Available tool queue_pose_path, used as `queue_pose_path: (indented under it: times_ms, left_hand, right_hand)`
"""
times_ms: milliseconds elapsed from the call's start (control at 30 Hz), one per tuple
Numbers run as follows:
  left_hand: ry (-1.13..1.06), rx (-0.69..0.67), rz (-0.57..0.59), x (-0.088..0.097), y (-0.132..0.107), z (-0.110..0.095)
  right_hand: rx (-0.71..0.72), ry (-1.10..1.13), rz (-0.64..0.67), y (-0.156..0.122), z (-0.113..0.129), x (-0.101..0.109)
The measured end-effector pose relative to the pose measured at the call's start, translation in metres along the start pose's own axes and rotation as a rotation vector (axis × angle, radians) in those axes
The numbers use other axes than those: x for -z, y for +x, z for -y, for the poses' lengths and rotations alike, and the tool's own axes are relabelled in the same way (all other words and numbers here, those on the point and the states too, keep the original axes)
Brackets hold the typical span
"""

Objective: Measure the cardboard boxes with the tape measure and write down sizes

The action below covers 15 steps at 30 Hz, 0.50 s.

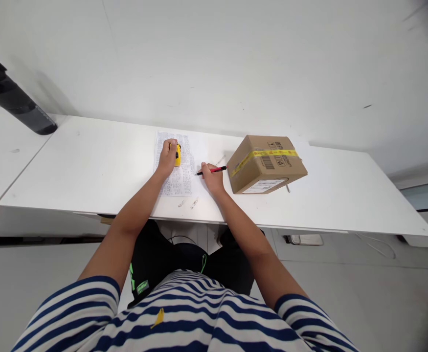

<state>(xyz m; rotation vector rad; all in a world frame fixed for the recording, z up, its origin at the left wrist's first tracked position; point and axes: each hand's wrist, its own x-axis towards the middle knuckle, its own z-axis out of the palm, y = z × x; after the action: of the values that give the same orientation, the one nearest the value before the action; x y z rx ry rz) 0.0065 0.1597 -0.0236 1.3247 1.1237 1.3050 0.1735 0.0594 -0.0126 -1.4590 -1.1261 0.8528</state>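
My left hand (167,157) is closed around a yellow and black tape measure (177,155), resting on a sheet of paper (180,185) covered in small handwriting. In my right hand (213,178) is a red and black pen (218,169), its tip close to the right part of the written sheet. I cannot tell whether the tip touches the paper. A brown cardboard box (248,168) with yellow tape, printed symbols and a white label stands just right of the pen's rear end.
The white table (100,166) runs along a pale wall (214,63). At the far left stands a tall black bottle (19,100). A thin dark object (288,188) lies partly behind the box's right side. Dark marks (194,203) show near the front edge.
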Motion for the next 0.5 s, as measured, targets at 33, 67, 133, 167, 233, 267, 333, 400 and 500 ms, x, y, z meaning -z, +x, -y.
queue_pose_path:
  times_ms: [33, 67, 133, 167, 233, 267, 333, 400, 500]
  left_hand:
    - [-0.011, -0.001, -0.003, -0.0002, -0.0004, -0.0006]
    - [-0.021, -0.004, -0.006, -0.0005, -0.0008, -0.0013]
    - [-0.026, -0.007, -0.014, -0.0010, -0.0016, -0.0029]
    - [-0.022, -0.004, -0.017, -0.0011, -0.0019, -0.0036]
    - [-0.012, 0.002, -0.019, -0.0012, -0.0022, -0.0041]
    - [-0.011, 0.001, -0.017, -0.0012, -0.0021, -0.0038]
    - [-0.014, -0.010, -0.015, -0.0007, -0.0017, -0.0024]
    - [-0.020, -0.018, -0.009, -0.0001, -0.0014, -0.0006]
    - [-0.006, -0.005, -0.008, 0.0006, -0.0018, 0.0005]
  right_hand:
    - [-0.003, -0.008, -0.003, -0.0005, 0.0011, -0.0001]
    - [-0.008, -0.017, 0.002, -0.0010, 0.0020, 0.0000]
    - [-0.020, -0.023, 0.023, -0.0016, 0.0033, 0.0002]
    - [-0.026, -0.017, 0.028, -0.0017, 0.0037, 0.0003]
    - [-0.030, -0.002, 0.021, -0.0017, 0.0036, 0.0006]
    - [-0.028, 0.001, 0.019, -0.0015, 0.0033, 0.0007]
    - [-0.020, -0.002, 0.019, -0.0010, 0.0019, 0.0006]
    - [-0.014, -0.004, 0.005, -0.0004, 0.0001, 0.0001]
    - [-0.009, 0.000, -0.041, 0.0004, -0.0024, -0.0003]
